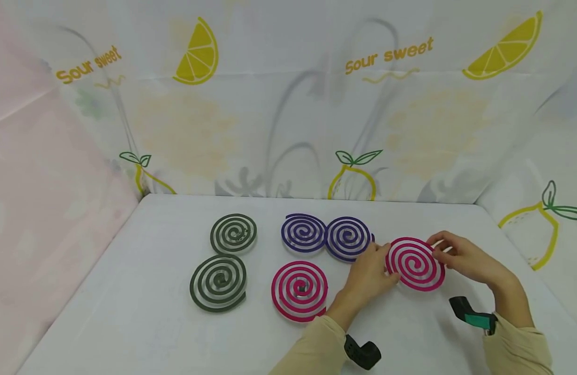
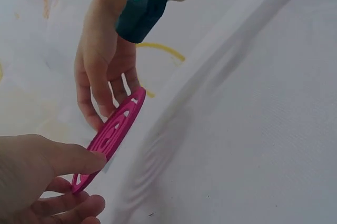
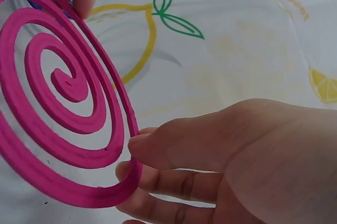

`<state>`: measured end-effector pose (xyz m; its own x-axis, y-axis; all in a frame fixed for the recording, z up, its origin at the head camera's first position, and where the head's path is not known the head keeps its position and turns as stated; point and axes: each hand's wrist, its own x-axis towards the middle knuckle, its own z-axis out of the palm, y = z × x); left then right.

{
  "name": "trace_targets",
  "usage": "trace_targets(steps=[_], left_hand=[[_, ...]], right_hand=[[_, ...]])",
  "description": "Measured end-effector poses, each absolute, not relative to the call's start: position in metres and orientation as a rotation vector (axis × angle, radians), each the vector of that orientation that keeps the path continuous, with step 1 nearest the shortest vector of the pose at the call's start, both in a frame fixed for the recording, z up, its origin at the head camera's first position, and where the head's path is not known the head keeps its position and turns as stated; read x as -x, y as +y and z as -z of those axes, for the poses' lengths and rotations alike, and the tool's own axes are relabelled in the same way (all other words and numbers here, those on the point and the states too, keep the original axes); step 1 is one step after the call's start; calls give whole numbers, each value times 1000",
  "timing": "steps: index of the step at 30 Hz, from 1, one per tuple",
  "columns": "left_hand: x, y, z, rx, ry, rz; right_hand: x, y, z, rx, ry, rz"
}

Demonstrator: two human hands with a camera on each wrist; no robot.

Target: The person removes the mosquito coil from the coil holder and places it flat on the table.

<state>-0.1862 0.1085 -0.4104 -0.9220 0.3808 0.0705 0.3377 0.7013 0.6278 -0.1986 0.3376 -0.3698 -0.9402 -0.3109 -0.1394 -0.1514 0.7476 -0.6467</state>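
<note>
A pink mosquito coil (image 1: pixel 415 264) is held up over the white table between both hands. My left hand (image 1: pixel 370 273) pinches its left edge, the thumb (image 2: pixel 87 160) on one face and the fingers on the other. On the opposite edge, my right hand (image 1: pixel 466 259) pinches the rim between thumb (image 3: pixel 174 145) and fingers. The coil is tilted, seen nearly edge-on in the left wrist view. Close behind the left hand lies a blue coil (image 1: pixel 347 236), touching another blue coil (image 1: pixel 303 232) at its left.
Left of my left forearm lies a second pink coil (image 1: pixel 299 285). Farther left, two dark green coils (image 1: pixel 234 233) lie one in front of the other. The white table (image 1: pixel 129 291) meets a lemon-printed cloth (image 1: pixel 269 104) at its back edge.
</note>
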Motion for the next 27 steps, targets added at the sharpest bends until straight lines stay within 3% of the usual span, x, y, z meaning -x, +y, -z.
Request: trace_targets(steps=[27], left_hand=[[177,116,420,-563,2975,-703]], right_hand=[[202,337,383,330,2547,945]])
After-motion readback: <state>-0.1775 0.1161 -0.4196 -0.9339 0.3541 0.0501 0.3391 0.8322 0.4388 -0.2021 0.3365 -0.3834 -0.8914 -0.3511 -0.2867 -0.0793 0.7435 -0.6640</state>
